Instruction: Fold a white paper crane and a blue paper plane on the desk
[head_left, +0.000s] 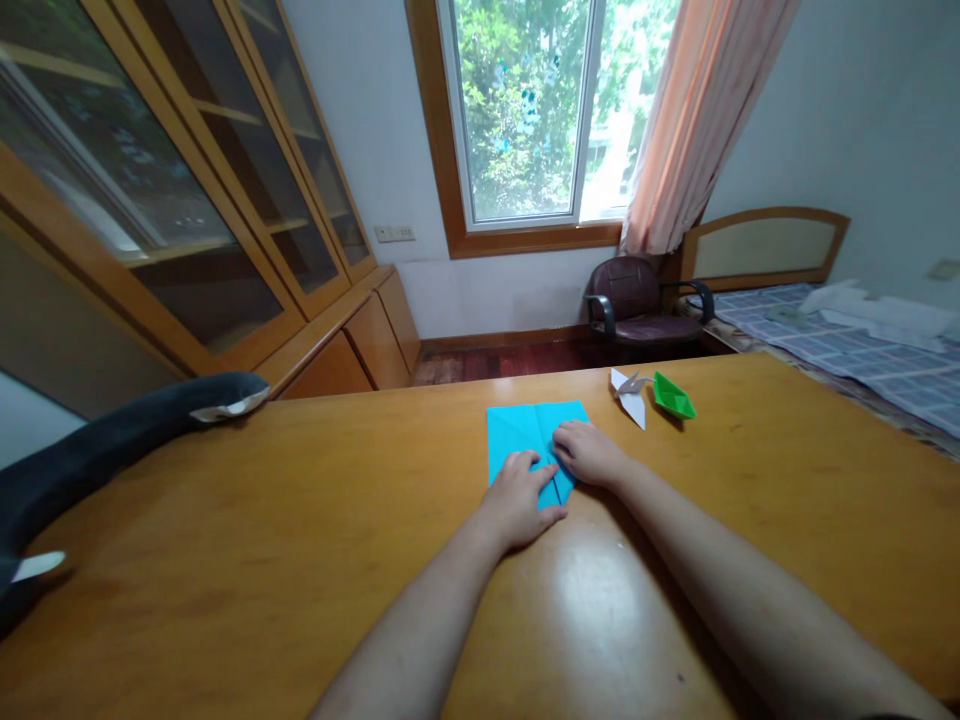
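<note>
Both hands press flat on a blue paper sheet (529,430) that lies on a wooden table (225,540). The left hand (519,498) covers the sheet's near edge, its fingers pointing to the right across a fold line. The right hand (589,452) rests just beside it on the sheet's right corner, fingertips close to those of the left. Beyond the right hand stand a white folded paper figure (630,396) and a green paper boat (673,396), just beside each other. A dark plush toy (112,445) lies along the table's left edge.

Creased blue paper (529,432) lies flat on the table's middle.
</note>
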